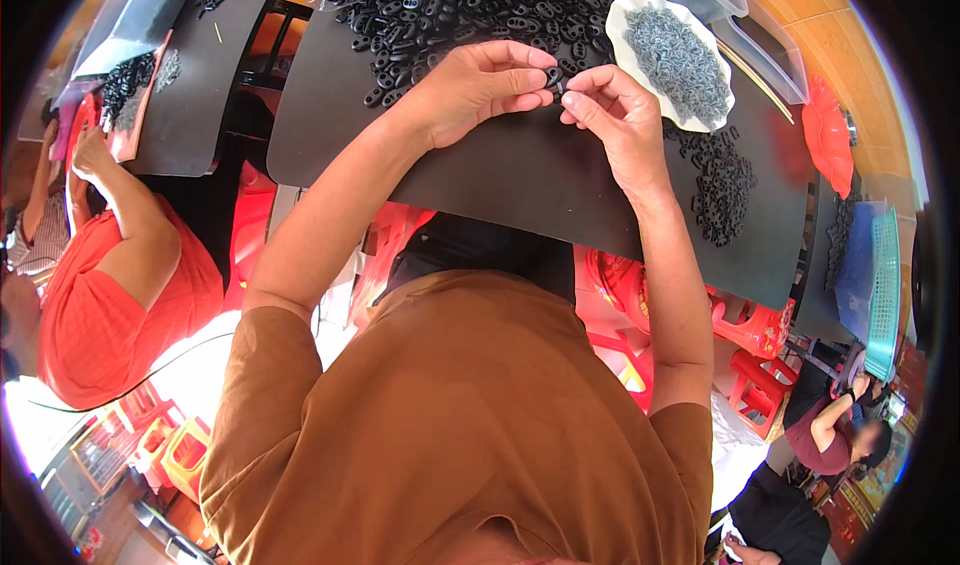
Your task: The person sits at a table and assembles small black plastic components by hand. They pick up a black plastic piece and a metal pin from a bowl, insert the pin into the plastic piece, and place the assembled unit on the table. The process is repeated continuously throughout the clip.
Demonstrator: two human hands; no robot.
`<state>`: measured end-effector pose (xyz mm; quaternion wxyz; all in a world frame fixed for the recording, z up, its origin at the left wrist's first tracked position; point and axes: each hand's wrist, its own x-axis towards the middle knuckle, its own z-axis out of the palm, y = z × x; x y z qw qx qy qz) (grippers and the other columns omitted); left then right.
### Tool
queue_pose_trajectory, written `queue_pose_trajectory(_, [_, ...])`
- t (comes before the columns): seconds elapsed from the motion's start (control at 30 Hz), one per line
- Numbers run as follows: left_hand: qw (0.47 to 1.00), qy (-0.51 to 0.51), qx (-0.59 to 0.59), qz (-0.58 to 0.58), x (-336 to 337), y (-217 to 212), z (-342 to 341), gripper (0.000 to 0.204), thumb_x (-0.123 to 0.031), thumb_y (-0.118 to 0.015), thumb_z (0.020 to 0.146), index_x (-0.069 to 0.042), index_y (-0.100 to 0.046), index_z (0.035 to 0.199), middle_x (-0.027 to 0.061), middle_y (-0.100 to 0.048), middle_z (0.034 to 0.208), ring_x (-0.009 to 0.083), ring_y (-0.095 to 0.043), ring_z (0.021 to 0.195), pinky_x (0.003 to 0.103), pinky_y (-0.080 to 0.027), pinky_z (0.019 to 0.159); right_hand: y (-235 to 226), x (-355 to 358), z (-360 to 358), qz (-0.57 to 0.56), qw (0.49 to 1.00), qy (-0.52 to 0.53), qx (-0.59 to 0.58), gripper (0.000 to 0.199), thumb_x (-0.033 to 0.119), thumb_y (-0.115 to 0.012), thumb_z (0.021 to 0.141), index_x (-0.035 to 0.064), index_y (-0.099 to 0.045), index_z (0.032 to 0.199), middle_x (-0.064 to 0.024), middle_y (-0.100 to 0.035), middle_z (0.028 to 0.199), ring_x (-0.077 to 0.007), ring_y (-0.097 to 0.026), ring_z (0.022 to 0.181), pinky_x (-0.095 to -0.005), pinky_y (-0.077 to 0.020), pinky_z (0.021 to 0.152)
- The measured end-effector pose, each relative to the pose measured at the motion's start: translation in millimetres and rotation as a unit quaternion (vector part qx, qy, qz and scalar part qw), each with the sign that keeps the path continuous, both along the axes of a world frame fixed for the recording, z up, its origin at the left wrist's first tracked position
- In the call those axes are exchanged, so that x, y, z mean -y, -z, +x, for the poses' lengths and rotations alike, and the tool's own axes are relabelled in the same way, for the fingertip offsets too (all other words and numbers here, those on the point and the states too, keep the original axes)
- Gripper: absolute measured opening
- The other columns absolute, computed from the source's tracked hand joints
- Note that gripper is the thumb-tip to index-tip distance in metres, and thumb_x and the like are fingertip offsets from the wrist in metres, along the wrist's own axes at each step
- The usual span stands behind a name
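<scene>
Above the near part of the dark table (480,180), my two hands meet fingertip to fingertip. My left hand (475,90) is closed in a pinch on a small black plastic piece (553,78), which looks like an oval cord lock part with holes. Thumb and forefinger of my right hand (622,125) press together against the right side of that piece; whatever they grip is too small to make out. Just beyond my fingers spreads a big heap of black two-hole plastic pieces (440,10). A white scalloped dish (618,15) beside my right hand holds many tiny grey metal springs (675,60).
Right of my right forearm lies a smaller pile of black parts (722,190). Clear plastic bins (765,60) and a red scalloped dish (828,140) stand farther right, near a turquoise basket (883,290). Red stools (755,390) are below. A person in red (130,285) works at the left table.
</scene>
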<state>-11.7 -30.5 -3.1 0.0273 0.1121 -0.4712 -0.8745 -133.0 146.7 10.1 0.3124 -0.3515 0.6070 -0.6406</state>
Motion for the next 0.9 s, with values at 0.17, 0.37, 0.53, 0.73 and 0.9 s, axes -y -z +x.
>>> queue_pose_trajectory(0.17, [1.0,-0.008,-0.004,-0.029,-1.9,-0.9,0.5,0.024,-0.008,-0.066,0.093,-0.002,-0.064,0.116,0.0042,-0.067,0.1,0.0128,-0.067,0.091,0.023,-0.056,0.084,2.1,0.1,-0.6,-0.001,1.0,-0.002,-0.023,0.009,0.004,-0.071,0.087,0.0011,-0.065,0.093,-0.0018,-0.066,0.083,-0.0086,-0.064,0.073,-0.0218,-0.0529,0.068])
queue_pose_trajectory(0.37, [0.993,-0.02,-0.007,-0.113,-3.5,-1.0,-0.4,0.022,-0.009,-0.067,0.093,-0.002,-0.067,0.113,0.0027,-0.068,0.095,0.0099,-0.066,0.087,0.023,-0.055,0.082,4.9,0.7,0.5,0.005,0.999,0.007,-0.052,0.008,0.004,-0.071,0.086,0.0011,-0.065,0.092,-0.0015,-0.066,0.08,-0.0078,-0.064,0.071,-0.0211,-0.0517,0.066])
queue_pose_trajectory(0.53, [0.981,-0.039,-0.018,-0.189,-4.9,-2.0,0.6,0.022,-0.01,-0.068,0.092,-0.003,-0.069,0.112,0.0017,-0.069,0.094,0.0077,-0.065,0.085,0.022,-0.054,0.08,5.4,0.4,1.4,0.01,0.998,0.009,-0.065,0.008,0.002,-0.07,0.086,0.0009,-0.065,0.092,-0.0017,-0.067,0.081,-0.0074,-0.064,0.071,-0.0206,-0.0518,0.067])
queue_pose_trajectory(0.73, [0.948,-0.049,-0.014,-0.315,-4.7,-3.2,2.1,0.023,-0.008,-0.069,0.089,-0.002,-0.07,0.112,0.0005,-0.07,0.089,0.0046,-0.063,0.082,0.02,-0.052,0.078,11.2,2.2,3.2,0.03,0.996,0.033,-0.08,0.005,0.002,-0.07,0.085,0.0016,-0.066,0.09,-0.002,-0.068,0.079,-0.0071,-0.066,0.071,-0.0208,-0.0524,0.065])
queue_pose_trajectory(0.9, [0.943,-0.048,-0.014,-0.329,-5.9,-3.4,0.9,0.023,-0.007,-0.068,0.089,-0.002,-0.07,0.112,0.0003,-0.07,0.088,0.0041,-0.064,0.081,0.02,-0.052,0.077,14.9,3.8,4.0,0.039,0.993,0.046,-0.102,0.004,0.001,-0.07,0.084,0.0021,-0.067,0.088,-0.002,-0.069,0.077,-0.0067,-0.066,0.069,-0.0209,-0.0522,0.064])
